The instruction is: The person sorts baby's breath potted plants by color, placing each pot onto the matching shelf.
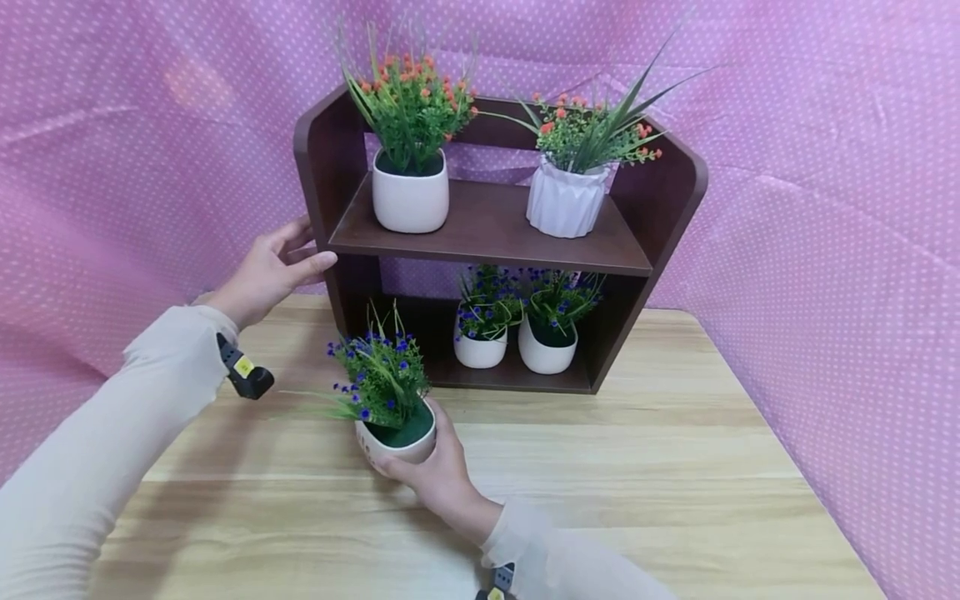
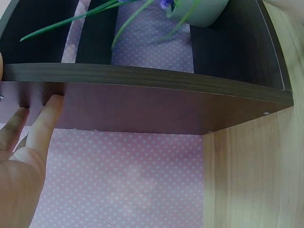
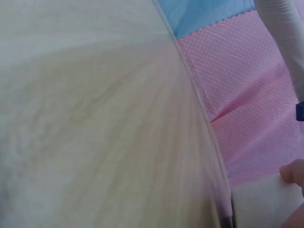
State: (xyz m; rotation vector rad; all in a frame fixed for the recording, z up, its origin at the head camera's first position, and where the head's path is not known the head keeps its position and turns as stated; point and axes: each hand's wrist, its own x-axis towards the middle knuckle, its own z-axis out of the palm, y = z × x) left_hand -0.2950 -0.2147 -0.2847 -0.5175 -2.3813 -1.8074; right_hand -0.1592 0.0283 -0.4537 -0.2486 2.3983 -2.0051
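My right hand [image 1: 438, 471] holds a white pot with a blue-flowered artificial plant [image 1: 382, 392], close over the table in front of the shelf's left side. Part of this white pot [image 3: 266, 204] and the thumb on it show at the right wrist view's lower corner. My left hand [image 1: 262, 271] grips the left side panel of a dark brown two-tier shelf [image 1: 487, 217], thumb at the front edge. In the left wrist view, the left hand's fingertips [image 2: 56, 102] touch the panel's outer face.
On the top tier stand an orange-flowered plant in a smooth white pot [image 1: 411, 196] and another in a pleated white pot [image 1: 566, 200]. Two blue-flowered plants in white pots [image 1: 480, 346] sit on the lower tier. Pink dotted cloth [image 1: 825, 167] hangs behind the wooden table [image 1: 637, 475].
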